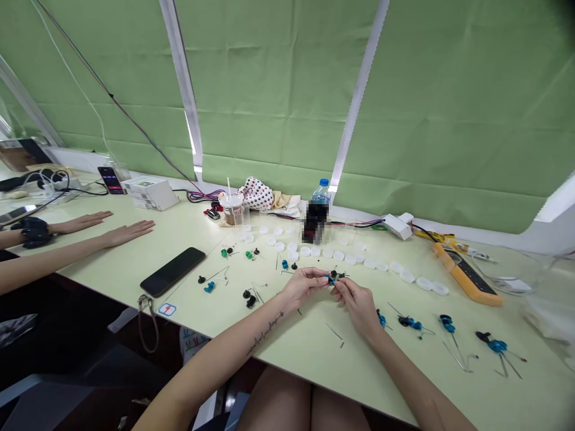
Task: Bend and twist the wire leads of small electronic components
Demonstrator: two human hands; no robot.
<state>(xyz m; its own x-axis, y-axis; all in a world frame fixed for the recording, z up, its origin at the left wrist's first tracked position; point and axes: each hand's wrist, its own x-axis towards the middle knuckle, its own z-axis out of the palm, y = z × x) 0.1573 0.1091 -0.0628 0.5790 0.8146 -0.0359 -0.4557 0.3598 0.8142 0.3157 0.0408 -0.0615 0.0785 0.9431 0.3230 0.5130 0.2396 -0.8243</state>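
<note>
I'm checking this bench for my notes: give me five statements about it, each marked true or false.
1. The left hand and right hand meet at a small blue-and-black part. True.
2. The large black phone lies to the right of both hands. False: the large black phone lies to their left.
3. The bottle has a blue cap. True.
4. The handheld meter has a green case. False: the handheld meter is orange-cased.
5. A straw stands in the drink cup. True.

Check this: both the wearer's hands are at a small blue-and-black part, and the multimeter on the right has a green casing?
Not green: the head view shows the multimeter is orange. The left hand and right hand are at the small blue-and-black part.
</note>
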